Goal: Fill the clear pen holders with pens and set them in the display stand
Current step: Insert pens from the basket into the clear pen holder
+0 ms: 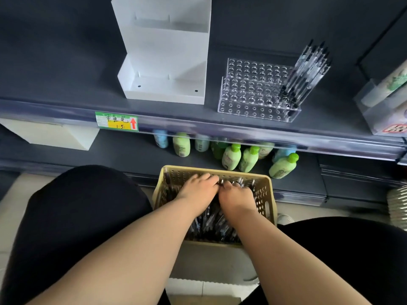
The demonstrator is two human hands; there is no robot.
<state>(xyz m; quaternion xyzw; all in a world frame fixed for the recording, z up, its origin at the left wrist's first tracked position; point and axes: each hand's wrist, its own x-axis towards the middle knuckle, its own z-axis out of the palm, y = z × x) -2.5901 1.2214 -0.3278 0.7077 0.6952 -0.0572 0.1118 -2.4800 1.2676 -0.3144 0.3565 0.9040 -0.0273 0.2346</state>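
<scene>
A beige perforated basket (267, 195) on the floor below me is full of loose black-and-clear pens (214, 224). Both hands are down inside it, side by side. My left hand (198, 192) has its fingers curled into the pile at the basket's far end. My right hand (236, 195) grips a bunch of pens whose tips stick out beyond its fingers. On the shelf above stand stacked clear pen holders (251, 95) with rows of holes; several pens (306, 73) stand in their right end. The white display stand (165, 62) stands left of the holders.
A green and yellow price label (116, 121) is on the dark shelf edge. Green and blue bottles (231, 156) line the lower shelf behind the basket. A white box (55, 135) sits at lower left. Clear bins with goods (387, 102) are at the right.
</scene>
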